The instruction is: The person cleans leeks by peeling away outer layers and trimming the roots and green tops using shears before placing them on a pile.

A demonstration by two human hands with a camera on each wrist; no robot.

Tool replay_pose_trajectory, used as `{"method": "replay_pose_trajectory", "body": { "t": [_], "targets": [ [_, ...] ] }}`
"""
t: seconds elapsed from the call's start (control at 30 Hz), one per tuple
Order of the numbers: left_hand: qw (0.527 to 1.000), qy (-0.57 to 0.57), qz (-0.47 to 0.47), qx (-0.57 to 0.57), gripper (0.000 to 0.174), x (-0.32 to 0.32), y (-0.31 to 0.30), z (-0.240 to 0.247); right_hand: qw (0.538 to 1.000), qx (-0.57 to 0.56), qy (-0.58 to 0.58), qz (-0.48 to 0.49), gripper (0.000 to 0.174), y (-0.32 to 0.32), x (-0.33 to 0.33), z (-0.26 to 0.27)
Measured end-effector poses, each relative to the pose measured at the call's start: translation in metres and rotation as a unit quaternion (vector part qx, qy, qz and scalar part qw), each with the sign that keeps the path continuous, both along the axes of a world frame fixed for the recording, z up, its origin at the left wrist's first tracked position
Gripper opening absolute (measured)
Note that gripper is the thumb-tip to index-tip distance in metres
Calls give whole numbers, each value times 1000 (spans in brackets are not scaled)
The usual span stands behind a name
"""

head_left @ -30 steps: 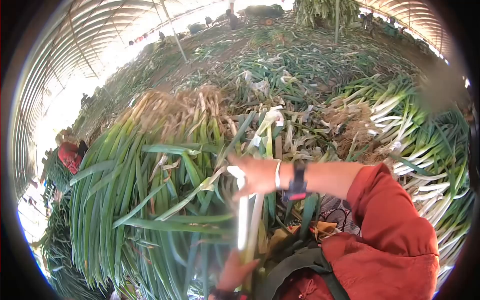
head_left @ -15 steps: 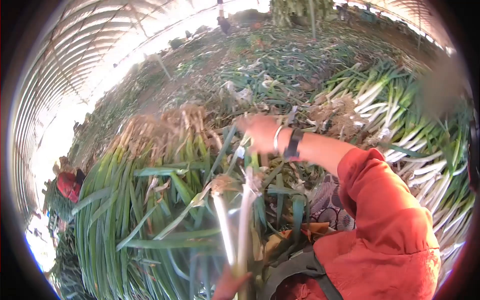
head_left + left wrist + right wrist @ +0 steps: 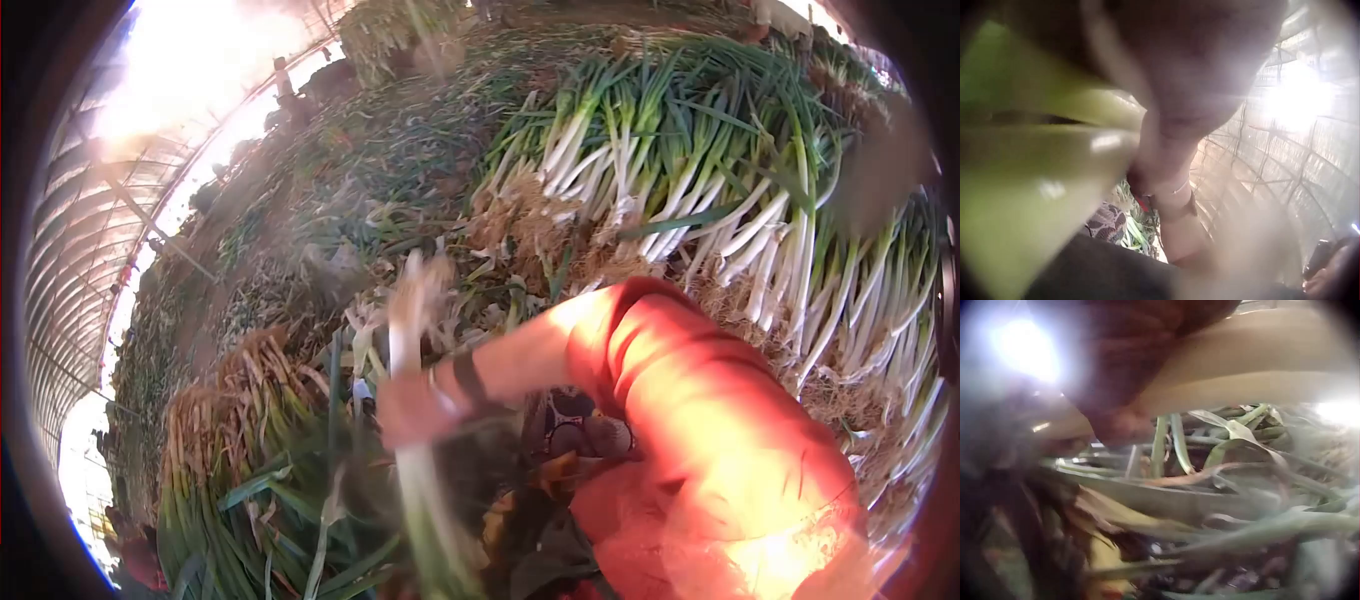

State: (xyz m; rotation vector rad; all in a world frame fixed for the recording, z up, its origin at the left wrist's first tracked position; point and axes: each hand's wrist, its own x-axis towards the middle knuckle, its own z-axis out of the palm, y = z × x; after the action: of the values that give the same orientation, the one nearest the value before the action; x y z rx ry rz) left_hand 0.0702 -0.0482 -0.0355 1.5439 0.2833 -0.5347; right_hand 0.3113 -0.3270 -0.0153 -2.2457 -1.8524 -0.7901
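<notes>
In the head view my right hand [image 3: 412,412], blurred by motion, grips a couple of green onions [image 3: 408,335] round their pale shafts. Their roots point up and their leaves run down toward my lap. The right wrist view has the same fingers [image 3: 1125,381] curled over a pale shaft [image 3: 1254,359]. My left hand is outside the head view. Seen from its own wrist, the left hand [image 3: 1191,50] is a dark shape close to the lens, holding the green part of the stalks [image 3: 1041,162]. Behind it shows the right forearm [image 3: 1182,237].
Untrimmed green onions [image 3: 240,430] with brown roots are heaped at the left. A long row of white-shafted green onions [image 3: 690,180] lies on the right. Loose leaves and peelings [image 3: 370,200] cover the ground ahead, under a ribbed arched roof [image 3: 70,310].
The head view has swung to the right. My right hand has come from above the root ends down onto the shafts and now grips them. The left hand has left the head view.
</notes>
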Motion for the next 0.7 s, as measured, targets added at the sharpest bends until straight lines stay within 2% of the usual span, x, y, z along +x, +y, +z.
{"method": "replay_pose_trajectory", "body": {
  "t": [0.03,0.1,0.13,0.17,0.2,0.23,0.27,0.3,0.33,0.37,0.4,0.43,0.47,0.5,0.53,0.57,0.6,0.63,0.67,0.7],
  "targets": [
    [1000,-11,17,13,49,3,2,3,996,83,-12,-19,13,-28,20,8],
    [997,-37,55,46,49,8,13,7,985,121,-9,-126,10,-107,41,38],
    [994,-48,74,61,49,9,20,8,969,98,-29,-224,12,-148,46,50],
    [991,-60,94,77,50,11,27,9,944,133,22,-300,15,-183,38,70],
    [987,-69,112,93,50,11,35,11,917,253,7,-308,17,-218,35,70],
    [983,-79,128,109,51,12,42,11,860,154,10,-487,18,-253,31,73],
    [978,-88,146,122,51,13,48,11,791,177,84,-579,23,-279,10,80],
    [973,-96,160,134,51,12,56,10,745,217,83,-625,31,-315,5,68],
    [968,-104,173,148,52,12,63,10,692,252,143,-661,35,-334,-14,73],
    [963,-112,186,160,52,12,69,10,644,260,155,-703,37,-355,-20,68],
    [957,-118,201,173,53,10,78,10,606,306,189,-710,41,-363,-31,71],
    [951,-120,215,187,53,9,86,11,574,340,221,-712,44,-382,-31,66],
    [945,-125,229,198,54,8,94,11,556,302,178,-754,46,-412,-22,50],
    [942,-141,232,198,55,4,106,8,551,310,155,-759,49,-425,-20,45],
    [943,-177,215,181,55,2,122,6,543,273,170,-775,49,-440,-17,43],
    [932,-350,92,-31,56,-4,150,-13,524,262,135,-800,47,-462,-7,28],
    [925,-41,256,278,54,16,85,36,501,251,101,-822,47,-487,4,12],
    [910,-162,128,358,52,17,93,24,500,226,88,-831,52,-514,18,-5],
    [861,-271,-2,430,50,18,103,1,414,307,105,-851,59,-509,30,-9],
    [906,-232,61,347,41,22,102,-14,386,247,96,-884,65,-490,45,-7]
  ]
}}
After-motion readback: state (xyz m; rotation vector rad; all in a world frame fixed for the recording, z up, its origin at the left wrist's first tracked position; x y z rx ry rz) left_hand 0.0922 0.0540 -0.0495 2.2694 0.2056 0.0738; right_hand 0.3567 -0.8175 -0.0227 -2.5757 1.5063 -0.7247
